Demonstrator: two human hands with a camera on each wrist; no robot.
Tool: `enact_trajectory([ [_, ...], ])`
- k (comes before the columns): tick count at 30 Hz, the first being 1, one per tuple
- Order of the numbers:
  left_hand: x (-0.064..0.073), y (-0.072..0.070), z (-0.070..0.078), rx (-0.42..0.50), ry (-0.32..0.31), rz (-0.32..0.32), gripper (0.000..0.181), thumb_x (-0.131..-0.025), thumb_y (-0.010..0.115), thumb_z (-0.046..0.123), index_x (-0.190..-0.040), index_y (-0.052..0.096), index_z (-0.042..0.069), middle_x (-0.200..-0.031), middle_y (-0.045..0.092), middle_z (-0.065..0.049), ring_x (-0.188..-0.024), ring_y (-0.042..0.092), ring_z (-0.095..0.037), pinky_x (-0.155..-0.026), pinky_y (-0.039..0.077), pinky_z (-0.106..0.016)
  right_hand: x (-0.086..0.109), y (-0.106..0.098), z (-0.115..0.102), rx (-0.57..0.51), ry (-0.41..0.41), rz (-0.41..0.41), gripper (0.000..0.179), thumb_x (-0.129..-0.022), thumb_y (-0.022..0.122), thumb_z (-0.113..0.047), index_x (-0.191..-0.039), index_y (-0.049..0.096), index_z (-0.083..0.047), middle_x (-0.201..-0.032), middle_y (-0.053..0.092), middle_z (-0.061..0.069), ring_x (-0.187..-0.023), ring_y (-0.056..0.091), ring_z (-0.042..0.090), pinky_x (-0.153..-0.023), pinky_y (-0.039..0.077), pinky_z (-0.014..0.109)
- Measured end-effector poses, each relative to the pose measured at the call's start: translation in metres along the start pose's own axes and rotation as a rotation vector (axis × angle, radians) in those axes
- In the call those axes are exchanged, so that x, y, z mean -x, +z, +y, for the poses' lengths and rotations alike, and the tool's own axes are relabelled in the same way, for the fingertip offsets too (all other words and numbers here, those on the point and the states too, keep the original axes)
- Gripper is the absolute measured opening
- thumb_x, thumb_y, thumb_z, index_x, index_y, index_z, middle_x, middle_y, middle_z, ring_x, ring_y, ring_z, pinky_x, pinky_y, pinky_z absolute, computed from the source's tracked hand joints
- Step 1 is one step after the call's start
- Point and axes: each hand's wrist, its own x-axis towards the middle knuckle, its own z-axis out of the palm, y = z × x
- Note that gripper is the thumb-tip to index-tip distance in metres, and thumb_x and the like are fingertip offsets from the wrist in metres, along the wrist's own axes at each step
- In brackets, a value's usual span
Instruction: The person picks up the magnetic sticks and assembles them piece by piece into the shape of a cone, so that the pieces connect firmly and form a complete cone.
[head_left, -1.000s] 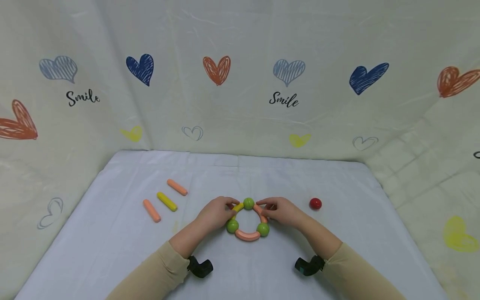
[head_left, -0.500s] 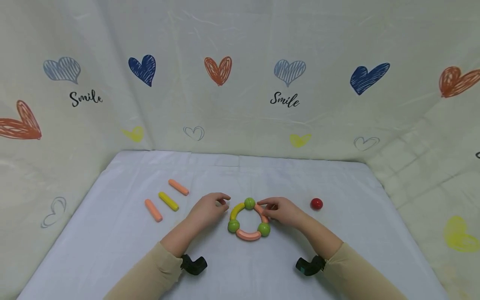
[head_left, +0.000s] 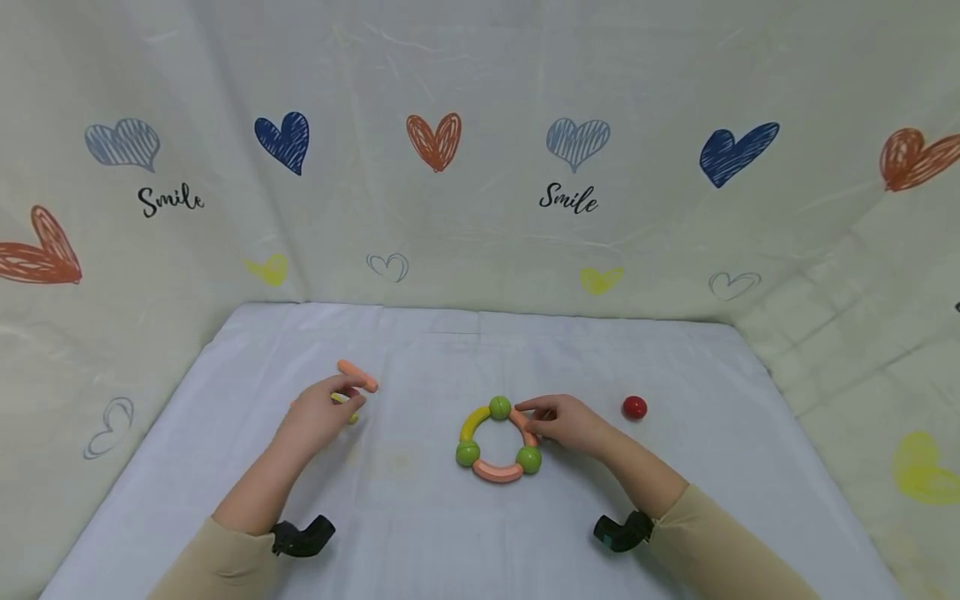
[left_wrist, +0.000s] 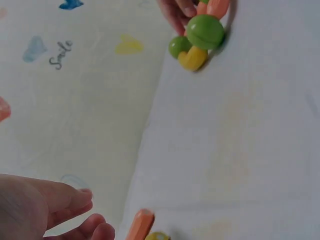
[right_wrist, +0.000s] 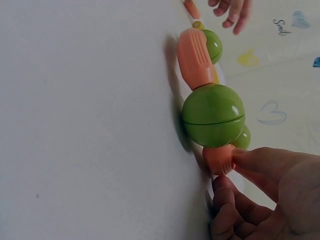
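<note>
A ring [head_left: 498, 472] of curved rods and green balls lies on the white cloth: two rods are orange, one is yellow [head_left: 472, 423]. My right hand [head_left: 566, 423] pinches the ring's right orange rod [right_wrist: 217, 159] between thumb and fingers, beside a green ball [right_wrist: 214, 115]. Over at the left, my left hand [head_left: 317, 418] hovers above the loose sticks with thumb and fingers apart, holding nothing. Its fingers partly cover a straight yellow stick [head_left: 352, 418]. Just beyond the fingertips lies an orange stick [head_left: 356, 372]. Another orange stick is almost wholly hidden behind the hand.
A glossy red ball [head_left: 634, 407] sits to the right of my right hand. Behind the table [head_left: 420, 350] hangs a pale cloth [head_left: 495, 233] printed with hearts and the word Smile. Each wrist carries a black camera mount [head_left: 303, 537].
My left hand has let go of the ring's yellow rod and moved left, over the loose sticks. The right hand keeps its pinch on the ring, which stays in place.
</note>
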Motion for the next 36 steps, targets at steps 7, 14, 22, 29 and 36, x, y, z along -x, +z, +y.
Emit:
enact_trajectory([
  [7,0.019,-0.037,-0.034,-0.043,-0.066,0.053,0.044,-0.101,0.056,0.033,-0.139,0.055,0.011,-0.129,0.058,-0.013,-0.106,0.056,-0.030,-0.075,0.047,-0.039,0.001,-0.002,0.002,-0.004,-0.011,0.001,0.034,-0.092,0.071,-0.022,-0.126,0.070,-0.018,-0.092,0.062,0.000,-0.080,0.053,0.017,-0.066,0.047,0.030],
  [14,0.026,-0.051,-0.056,-0.058,-0.103,0.057,0.054,-0.101,0.052,0.040,-0.142,0.048,0.005,-0.133,0.052,-0.022,-0.107,0.056,-0.035,-0.081,0.047,-0.045,0.003,-0.005,0.002,0.003,0.005,0.004,0.034,-0.093,0.071,-0.023,-0.126,0.069,-0.018,-0.092,0.062,0.001,-0.080,0.053,0.018,-0.066,0.046,0.030],
  [22,0.011,-0.045,-0.067,-0.093,-0.179,0.000,0.076,-0.098,0.053,0.051,-0.148,0.034,-0.003,-0.134,0.047,-0.028,-0.113,0.052,-0.041,-0.088,0.046,-0.054,0.001,-0.003,0.005,-0.007,-0.011,0.001,0.033,-0.093,0.071,-0.023,-0.126,0.070,-0.018,-0.091,0.062,0.001,-0.076,0.054,0.017,-0.063,0.046,0.030],
  [29,0.002,-0.035,-0.070,-0.178,-0.185,-0.026,0.087,-0.094,0.058,0.055,-0.147,0.030,-0.008,-0.131,0.049,-0.030,-0.113,0.052,-0.043,-0.087,0.045,-0.056,-0.002,0.000,0.004,-0.006,-0.007,0.004,0.033,-0.093,0.071,-0.024,-0.125,0.070,-0.020,-0.090,0.062,0.000,-0.074,0.054,0.017,-0.062,0.046,0.030],
  [36,0.000,-0.033,-0.064,-0.242,-0.176,-0.010,0.072,-0.095,0.061,0.043,-0.141,0.040,-0.008,-0.126,0.054,-0.030,-0.106,0.056,-0.041,-0.081,0.047,-0.053,-0.002,0.001,0.003,-0.010,0.009,0.005,0.032,-0.093,0.071,-0.023,-0.125,0.070,-0.020,-0.090,0.062,0.000,-0.072,0.054,0.017,-0.061,0.045,0.030],
])
